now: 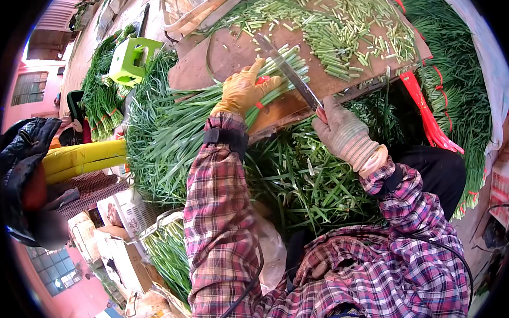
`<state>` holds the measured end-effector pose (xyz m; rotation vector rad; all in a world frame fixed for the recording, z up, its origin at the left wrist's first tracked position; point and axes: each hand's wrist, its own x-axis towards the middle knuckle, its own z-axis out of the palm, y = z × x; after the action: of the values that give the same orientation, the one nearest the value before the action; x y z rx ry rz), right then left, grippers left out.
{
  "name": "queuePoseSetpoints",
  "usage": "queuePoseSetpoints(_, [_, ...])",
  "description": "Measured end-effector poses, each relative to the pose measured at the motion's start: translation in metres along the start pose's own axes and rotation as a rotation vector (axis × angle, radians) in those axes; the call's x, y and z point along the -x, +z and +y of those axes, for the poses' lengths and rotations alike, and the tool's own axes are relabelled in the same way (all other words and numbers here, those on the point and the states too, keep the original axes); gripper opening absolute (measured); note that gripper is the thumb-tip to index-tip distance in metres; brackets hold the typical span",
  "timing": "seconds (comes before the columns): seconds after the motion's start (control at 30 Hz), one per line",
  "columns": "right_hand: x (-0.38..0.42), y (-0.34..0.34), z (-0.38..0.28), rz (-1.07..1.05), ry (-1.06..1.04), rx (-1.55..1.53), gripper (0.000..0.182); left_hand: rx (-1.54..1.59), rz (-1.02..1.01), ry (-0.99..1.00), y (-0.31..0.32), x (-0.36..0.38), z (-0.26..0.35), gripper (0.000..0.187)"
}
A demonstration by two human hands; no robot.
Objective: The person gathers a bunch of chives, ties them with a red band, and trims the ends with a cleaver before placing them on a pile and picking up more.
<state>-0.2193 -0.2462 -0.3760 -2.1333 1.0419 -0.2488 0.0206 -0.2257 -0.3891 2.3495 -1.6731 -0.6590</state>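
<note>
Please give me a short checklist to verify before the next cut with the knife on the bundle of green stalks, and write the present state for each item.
1. Right hand grips the knife by its handle: ok.
2. Left hand presses the bundle of green stalks onto the wooden board: ok.
3. Left fingers apart from the blade: cannot tell; they lie very near it.
4. Blade lies across the stalk ends: ok.
5. Board has free space for new pieces: ok on the near-left part; cut pieces cover the far side.
6. Both hands gloved: ok.
</note>
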Motion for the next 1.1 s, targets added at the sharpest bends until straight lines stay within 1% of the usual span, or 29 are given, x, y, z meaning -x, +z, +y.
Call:
queuePoseSetpoints(0.13, [0.002,-0.002,-0.003,0.004,0.013,0.005,0.025,-0.029,-0.014,0.008,0.0,0.0,0.0,0.096])
queuePoseSetpoints(0.23, [0.001,-0.001,-0.002,-0.003,0.018,0.015,0.026,-0.042,-0.004,0.028,0.001,0.0,-0.001,0.093])
queuePoseSetpoints(0.33, [0.002,0.003,-0.001,-0.021,0.05,0.034,0.027,-0.089,0.028,0.041,0.006,0.002,0.001,0.089])
queuePoseSetpoints(0.4, [0.003,0.002,-0.005,-0.034,0.077,0.043,0.027,-0.153,0.114,0.07,0.011,0.003,0.002,0.083])
queuePoseSetpoints(0.43, [0.006,-0.002,-0.012,-0.047,0.091,0.033,0.028,-0.154,0.116,0.072,0.011,0.004,0.006,0.083])
queuePoseSetpoints(0.5, [0.006,-0.004,-0.016,-0.054,0.102,0.029,0.029,-0.202,0.097,0.033,0.01,0.006,0.012,0.077])
queuePoseSetpoints(0.53, [0.005,-0.003,-0.017,-0.085,0.14,0.056,0.03,-0.188,0.118,0.053,0.011,0.006,0.012,0.074])
queuePoseSetpoints(0.57, [0.004,-0.003,-0.017,-0.114,0.176,0.085,0.031,-0.183,0.124,0.053,0.012,0.007,0.013,0.074])
queuePoseSetpoints(0.67, [0.004,-0.004,-0.019,-0.114,0.172,0.088,0.032,-0.213,0.137,0.036,0.019,0.005,0.01,0.075])
queuePoseSetpoints(0.7, [0.004,-0.004,-0.019,-0.111,0.171,0.094,0.032,-0.231,0.257,0.108,0.026,0.004,0.005,0.074])
queuePoseSetpoints(0.73, [0.005,-0.003,-0.019,-0.084,0.16,0.099,0.03,-0.25,0.375,0.179,0.026,0.007,0.006,0.074])
queuePoseSetpoints(0.77, [0.006,-0.003,-0.019,-0.058,0.148,0.105,0.029,-0.245,0.376,0.177,0.023,0.007,0.006,0.074])
queuePoseSetpoints(0.8, [0.007,-0.005,-0.019,-0.058,0.149,0.11,0.029,-0.162,0.275,0.124,0.019,0.006,0.005,0.074])
queuePoseSetpoints(0.83, [0.008,-0.008,-0.018,-0.026,0.142,0.031,0.028,-0.079,0.174,0.074,0.015,0.005,0.005,0.075])
queuePoseSetpoints(0.87, [0.009,-0.011,-0.016,0.005,0.134,-0.049,0.027,-0.083,0.18,0.082,0.014,0.004,0.004,0.072])
queuePoseSetpoints(0.9, [0.009,-0.008,-0.01,0.001,0.135,-0.046,0.027,-0.079,0.179,0.079,0.014,0.003,0.002,0.072])
queuePoseSetpoints(0.97, [0.011,0.0,0.003,0.305,0.196,-0.297,0.026,-0.043,0.226,0.11,0.013,0.002,0.001,0.069])
queuePoseSetpoints(1.0, [0.006,-0.001,0.011,0.336,0.229,-0.272,0.026,-0.026,0.205,0.111,0.011,0.002,0.001,0.067])
queuePoseSetpoints(1.03, [-0.005,-0.005,0.017,0.421,0.185,-0.025,0.025,-0.028,0.196,0.112,0.007,0.004,0.003,0.067])
queuePoseSetpoints(1.07, [-0.021,-0.006,0.031,0.397,0.251,0.157,0.026,0.01,0.143,0.077,0.003,0.005,0.005,0.071])
queuePoseSetpoints(1.1, [-0.037,-0.001,0.052,0.463,0.183,0.321,0.027,0.047,0.093,0.041,0.0,0.003,0.006,0.076])
